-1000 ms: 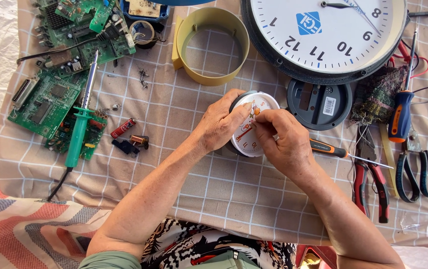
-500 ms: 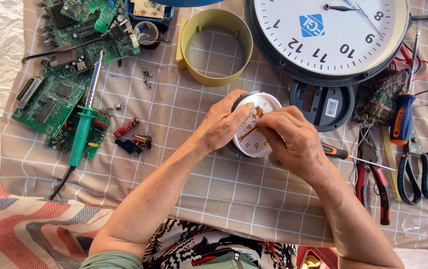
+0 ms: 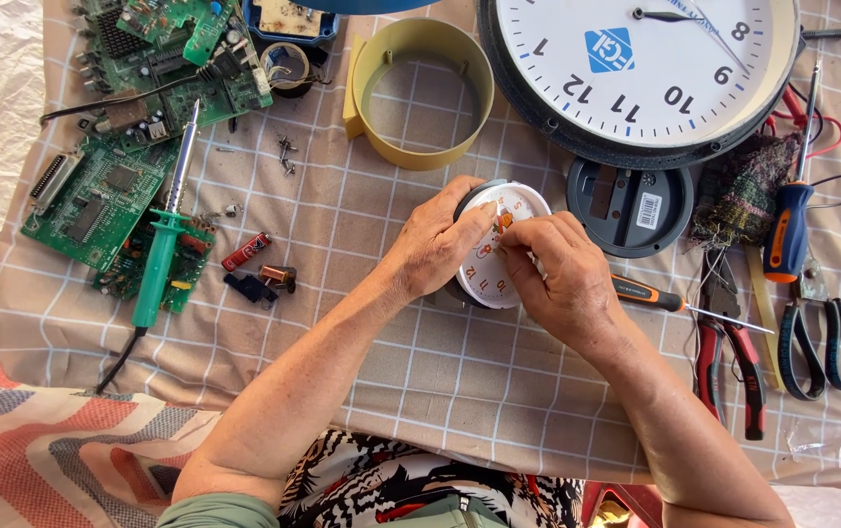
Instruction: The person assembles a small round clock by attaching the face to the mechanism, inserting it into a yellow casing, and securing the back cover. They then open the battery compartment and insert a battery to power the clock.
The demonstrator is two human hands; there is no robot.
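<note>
A small round clock point(image 3: 495, 264) with a white dial and a dark rim lies on the checked cloth at the middle. My left hand point(image 3: 435, 244) grips its left rim, fingers curled over the edge. My right hand point(image 3: 559, 279) rests over the right half of the dial, fingertips pinched together on the face near its centre; what they pinch is too small to tell. An orange-and-black screwdriver point(image 3: 680, 306) lies just right of my right hand.
A large white wall clock point(image 3: 655, 68) and a yellow ring point(image 3: 420, 93) lie at the back. Green circuit boards point(image 3: 98, 196) and a green soldering iron point(image 3: 161, 254) are on the left. A dark round cover point(image 3: 631, 207), red pliers point(image 3: 729, 362), cutters point(image 3: 821, 337) and a blue screwdriver point(image 3: 790, 230) are on the right.
Both hands stay on the small clock. My right fingertips have shifted slightly across the dial; the camera view has drifted a little.
</note>
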